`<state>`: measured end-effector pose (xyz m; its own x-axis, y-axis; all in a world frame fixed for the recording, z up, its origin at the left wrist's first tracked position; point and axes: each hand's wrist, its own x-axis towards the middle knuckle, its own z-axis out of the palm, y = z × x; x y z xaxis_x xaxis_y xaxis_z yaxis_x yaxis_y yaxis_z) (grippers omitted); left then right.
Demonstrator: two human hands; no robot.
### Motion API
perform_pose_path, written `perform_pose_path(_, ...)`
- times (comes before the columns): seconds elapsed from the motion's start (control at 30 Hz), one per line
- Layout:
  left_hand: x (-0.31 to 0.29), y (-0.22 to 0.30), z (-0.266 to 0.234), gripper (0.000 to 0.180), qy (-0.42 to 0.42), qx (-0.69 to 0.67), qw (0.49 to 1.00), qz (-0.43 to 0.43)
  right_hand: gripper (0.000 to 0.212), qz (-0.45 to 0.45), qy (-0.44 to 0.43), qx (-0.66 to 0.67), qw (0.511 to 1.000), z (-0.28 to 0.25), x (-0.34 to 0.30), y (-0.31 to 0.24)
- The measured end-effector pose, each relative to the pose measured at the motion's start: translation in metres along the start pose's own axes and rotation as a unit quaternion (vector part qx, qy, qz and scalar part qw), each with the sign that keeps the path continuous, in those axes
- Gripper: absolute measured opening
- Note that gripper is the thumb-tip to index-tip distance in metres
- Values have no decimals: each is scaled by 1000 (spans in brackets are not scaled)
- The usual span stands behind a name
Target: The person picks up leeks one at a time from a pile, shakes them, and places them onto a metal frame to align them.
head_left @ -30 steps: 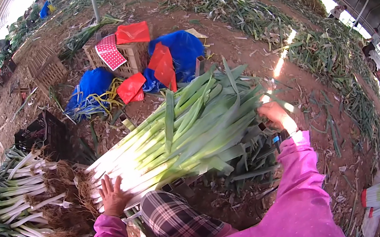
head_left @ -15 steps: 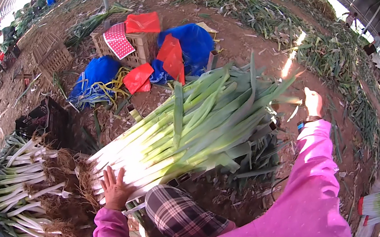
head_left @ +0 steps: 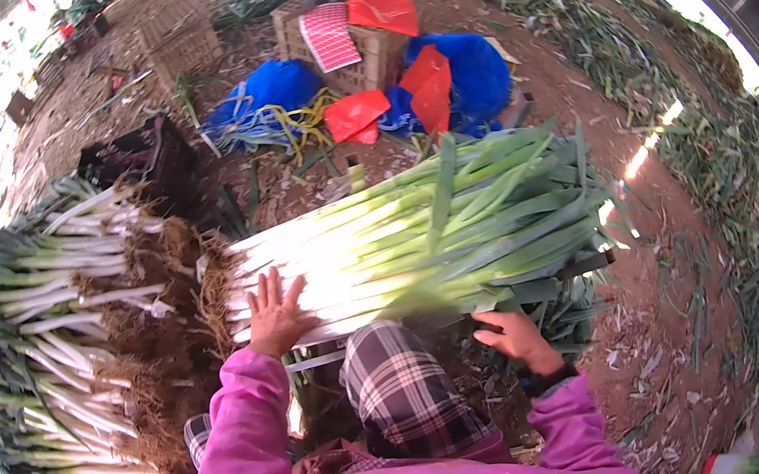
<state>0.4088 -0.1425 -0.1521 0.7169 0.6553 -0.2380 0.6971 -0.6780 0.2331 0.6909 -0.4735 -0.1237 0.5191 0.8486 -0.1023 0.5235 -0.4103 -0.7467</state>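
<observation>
A broad bundle of leeks point(head_left: 380, 237) lies crosswise in front of me, white stems and roots at the left, green leaves at the right. My left hand point(head_left: 277, 318) rests flat on the white stems near the roots, fingers spread. My right hand point(head_left: 517, 340) is at the near edge of the green leaves, thumb and forefinger apart and half curled; I make out nothing held between them. A blurred green streak, perhaps a leaf, shows just left of it.
More leeks point(head_left: 77, 422) are piled at the left, roots facing me. A dark crate point(head_left: 145, 162) stands beyond them. Behind the bundle are a plastic crate point(head_left: 379, 59), blue bags point(head_left: 464, 80) and red sheets point(head_left: 356, 117). Leaf scraps point(head_left: 690, 152) litter the ground at right.
My right hand has come back from beyond the leaf tips at far right to the bundle's near edge. My left hand stays on the stems. The view has shifted, moving the scene rightward.
</observation>
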Motion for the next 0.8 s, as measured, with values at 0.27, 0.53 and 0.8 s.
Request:
perform_pose_path(0.27,-7,-7,2,83,55,-36,998,23,28,101,281,-142,944,-70,60,-11)
perform_pose_path(0.53,-35,-11,23,78,124,-61,990,-12,30,-344,135,-290,883,11,131,-146)
perform_pose_path(0.8,-65,-14,34,81,107,-87,988,-70,40,-166,159,-414,881,41,94,-78)
